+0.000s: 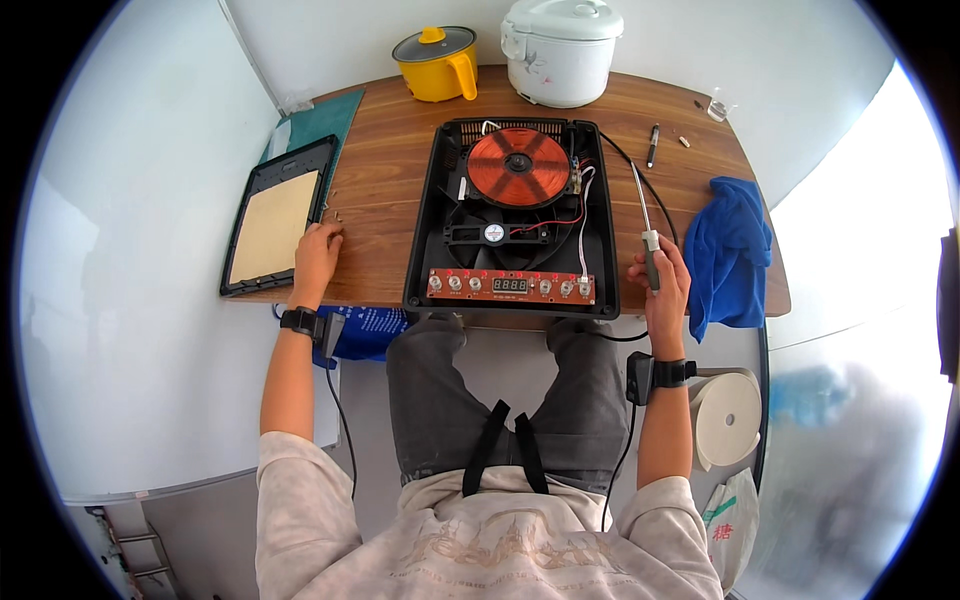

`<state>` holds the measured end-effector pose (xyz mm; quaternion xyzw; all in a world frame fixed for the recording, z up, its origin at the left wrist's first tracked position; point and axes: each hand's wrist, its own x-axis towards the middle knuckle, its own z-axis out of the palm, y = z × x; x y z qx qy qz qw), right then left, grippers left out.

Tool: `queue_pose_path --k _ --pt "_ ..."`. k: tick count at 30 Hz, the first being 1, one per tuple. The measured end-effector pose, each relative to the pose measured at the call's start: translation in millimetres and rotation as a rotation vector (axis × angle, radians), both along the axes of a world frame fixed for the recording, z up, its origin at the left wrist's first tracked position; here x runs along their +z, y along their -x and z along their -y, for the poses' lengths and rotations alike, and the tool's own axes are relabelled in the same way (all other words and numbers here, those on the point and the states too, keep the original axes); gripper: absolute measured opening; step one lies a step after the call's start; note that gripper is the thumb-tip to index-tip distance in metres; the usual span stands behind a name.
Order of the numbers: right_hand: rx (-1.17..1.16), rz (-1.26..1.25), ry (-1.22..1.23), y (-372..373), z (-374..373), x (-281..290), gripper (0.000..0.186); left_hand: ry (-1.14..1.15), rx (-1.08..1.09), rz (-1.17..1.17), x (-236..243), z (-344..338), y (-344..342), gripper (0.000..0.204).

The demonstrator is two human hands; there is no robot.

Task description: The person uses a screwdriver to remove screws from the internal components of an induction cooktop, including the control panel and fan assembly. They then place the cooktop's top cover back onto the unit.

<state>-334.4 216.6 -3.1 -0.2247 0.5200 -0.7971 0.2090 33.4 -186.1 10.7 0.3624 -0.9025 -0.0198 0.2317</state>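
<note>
Grey-handled screwdriver (pixel 647 228) stands in the right hand (pixel 662 283), whose fingers are curled tight around the handle just right of the open black cooker base (pixel 425 230); its long thin metal shaft points up and away from the person, leaning a little to the left. Left hand (pixel 317 255) lies on the wooden table (pixel 385 190) with fingers bent loosely, holding nothing, fingertips beside tiny screws (pixel 337 213) and touching the black cooker top panel (pixel 276 215). Blue cloth (pixel 737 250) lies near the right hand.

Brown wood table (pixel 400 170) set against a white wall (pixel 300 40). Pale grey floor (pixel 140 400). Bright glare on the right side, washing out detail there.
</note>
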Motion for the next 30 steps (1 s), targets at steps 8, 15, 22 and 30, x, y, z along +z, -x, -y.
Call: queue_pose_path --k 8,15,22,30 --pt "0.007 -0.028 -0.013 3.7 -1.3 -4.5 0.036 -0.059 0.039 -0.071 0.8 0.5 3.4 0.026" --pt "-0.007 -0.027 -0.030 1.4 0.8 -2.3 0.035 0.037 0.044 -0.118 -7.1 6.7 12.6 0.030" --pt "-0.039 -0.047 -0.061 2.4 -0.6 -3.1 0.034 -0.113 0.022 -0.271 -14.1 9.7 13.1 0.027" --pt "-0.024 -0.028 -0.063 -0.2 0.3 0.5 0.034 -0.153 0.055 -0.260 -8.6 24.3 6.2 0.023"
